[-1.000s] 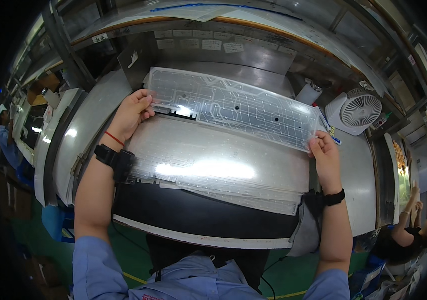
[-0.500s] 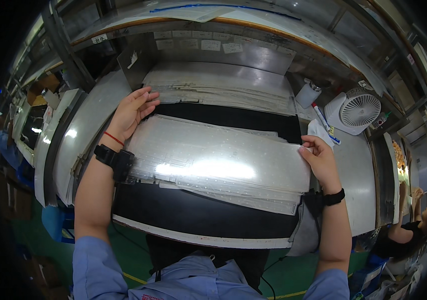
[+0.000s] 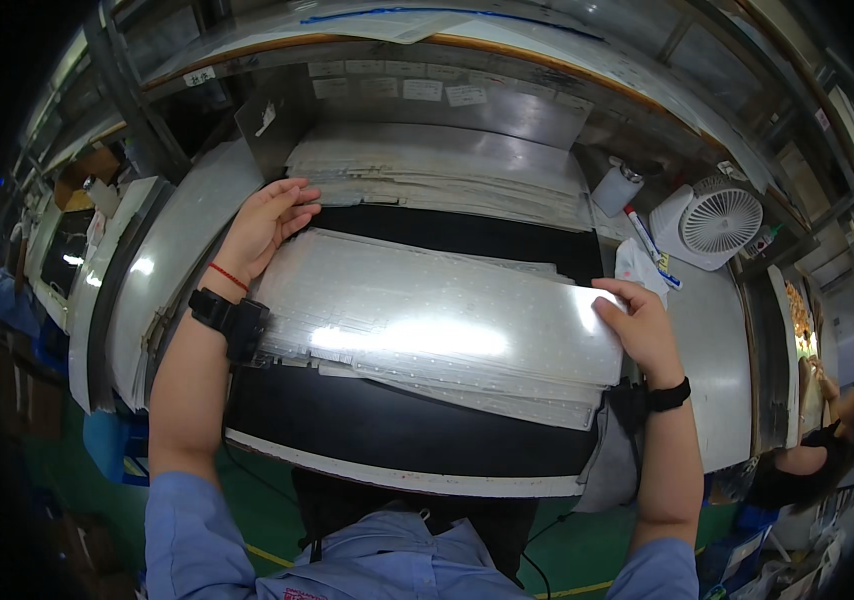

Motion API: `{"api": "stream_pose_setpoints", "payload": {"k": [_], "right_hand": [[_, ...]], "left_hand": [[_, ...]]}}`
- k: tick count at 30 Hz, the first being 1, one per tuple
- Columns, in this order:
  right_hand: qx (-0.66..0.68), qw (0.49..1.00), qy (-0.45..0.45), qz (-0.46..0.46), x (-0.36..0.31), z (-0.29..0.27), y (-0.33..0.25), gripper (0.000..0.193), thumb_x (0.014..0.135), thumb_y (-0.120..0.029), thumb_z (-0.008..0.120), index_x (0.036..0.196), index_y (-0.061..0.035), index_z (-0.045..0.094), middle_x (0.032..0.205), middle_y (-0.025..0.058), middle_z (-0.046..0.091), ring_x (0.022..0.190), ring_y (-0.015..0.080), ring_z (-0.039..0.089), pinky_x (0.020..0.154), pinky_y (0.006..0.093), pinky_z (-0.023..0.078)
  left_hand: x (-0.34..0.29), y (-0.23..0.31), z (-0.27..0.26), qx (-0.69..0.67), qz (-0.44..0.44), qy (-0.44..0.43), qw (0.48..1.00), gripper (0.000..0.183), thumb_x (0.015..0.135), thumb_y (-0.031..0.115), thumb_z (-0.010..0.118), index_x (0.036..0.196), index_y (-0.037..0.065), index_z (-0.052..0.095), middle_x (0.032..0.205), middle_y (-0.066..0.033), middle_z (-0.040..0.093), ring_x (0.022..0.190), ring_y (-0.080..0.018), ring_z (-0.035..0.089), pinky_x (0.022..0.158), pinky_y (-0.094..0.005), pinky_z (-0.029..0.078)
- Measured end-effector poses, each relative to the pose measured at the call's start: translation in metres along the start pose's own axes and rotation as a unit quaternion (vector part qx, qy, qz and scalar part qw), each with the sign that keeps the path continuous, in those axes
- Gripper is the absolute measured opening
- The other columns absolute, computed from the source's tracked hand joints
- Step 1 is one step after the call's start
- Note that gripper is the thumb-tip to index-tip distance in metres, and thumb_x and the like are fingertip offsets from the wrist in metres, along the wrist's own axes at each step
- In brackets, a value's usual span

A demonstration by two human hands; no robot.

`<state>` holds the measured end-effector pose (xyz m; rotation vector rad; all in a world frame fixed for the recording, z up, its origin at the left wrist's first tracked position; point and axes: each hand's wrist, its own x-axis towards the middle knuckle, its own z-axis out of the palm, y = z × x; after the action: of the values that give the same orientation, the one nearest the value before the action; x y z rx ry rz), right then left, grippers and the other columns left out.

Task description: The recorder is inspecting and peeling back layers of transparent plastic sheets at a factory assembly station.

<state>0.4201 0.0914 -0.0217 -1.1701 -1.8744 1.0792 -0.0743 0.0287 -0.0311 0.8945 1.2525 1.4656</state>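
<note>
On the black mat (image 3: 397, 440), I judge a sheet pick-up: my left hand (image 3: 265, 228) lies open-fingered on the glossy translucent plastic sheet stack (image 3: 427, 320), my right hand (image 3: 639, 330) pinches its corner; next calls for peeling one.

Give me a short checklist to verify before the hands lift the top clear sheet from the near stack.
1. Left hand rests on the left end of the near stack of clear sheets: ok.
2. Right hand has fingers on the top sheet's right corner: ok.
3. Only one sheet separated at that corner: cannot tell.
4. Far stack of sheets lies apart, black mat showing between: ok.
5. White fan and marker pen stand clear of the stack: ok.
</note>
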Motion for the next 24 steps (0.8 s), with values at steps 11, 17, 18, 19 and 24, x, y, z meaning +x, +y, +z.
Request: {"api": "stream_pose_setpoints", "payload": {"k": [11,17,18,19,24], "right_hand": [[-0.016,0.995,0.073,-0.063,0.000,-0.002,-0.001,0.019,0.088,-0.006,0.061,0.106,-0.0008,0.064,0.096,0.0035,0.064,0.088,0.0103,0.056,0.080,0.0236,0.044],[-0.003,0.995,0.076,-0.067,0.000,-0.003,0.000,0.024,0.090,-0.005,0.059,0.114,-0.0022,0.059,0.095,0.0015,0.060,0.087,0.0088,0.054,0.081,0.0221,0.043],[0.010,0.996,0.072,-0.055,0.000,-0.004,0.001,0.024,0.090,-0.005,0.058,0.114,-0.0022,0.058,0.096,0.0015,0.060,0.088,0.0085,0.054,0.080,0.0220,0.043],[0.022,0.997,0.068,-0.042,0.001,-0.004,0.002,0.024,0.091,-0.005,0.057,0.115,-0.0022,0.057,0.096,0.0015,0.059,0.088,0.0082,0.053,0.080,0.0219,0.042],[0.047,0.993,0.074,-0.083,0.004,-0.002,0.008,0.014,0.093,-0.006,0.055,0.107,-0.0031,0.056,0.097,0.0003,0.058,0.087,0.0069,0.052,0.079,0.0204,0.041]], "left_hand": [[0.002,-0.002,0.000,0.000,-0.003,-0.007,1.000,0.031,0.098,0.016,0.050,0.125,-0.001,0.049,0.121,-0.0141,0.058,0.112,-0.0191,0.058,0.094,-0.0250,0.050],[-0.002,0.002,0.005,-0.001,-0.010,-0.016,1.000,0.031,0.098,0.013,0.050,0.125,-0.003,0.047,0.121,-0.0149,0.056,0.111,-0.0184,0.058,0.095,-0.0250,0.050],[-0.001,0.001,0.004,0.001,-0.010,-0.017,1.000,0.031,0.098,0.013,0.050,0.125,-0.003,0.048,0.120,-0.0148,0.057,0.111,-0.0184,0.058,0.095,-0.0249,0.050],[-0.001,0.001,0.004,0.003,-0.010,-0.018,1.000,0.031,0.098,0.013,0.050,0.124,-0.003,0.048,0.120,-0.0147,0.057,0.110,-0.0183,0.058,0.095,-0.0248,0.050],[0.001,-0.002,0.000,0.005,0.001,-0.020,1.000,0.031,0.098,0.015,0.051,0.124,-0.002,0.049,0.120,-0.0145,0.057,0.111,-0.0185,0.059,0.094,-0.0245,0.050]]}}
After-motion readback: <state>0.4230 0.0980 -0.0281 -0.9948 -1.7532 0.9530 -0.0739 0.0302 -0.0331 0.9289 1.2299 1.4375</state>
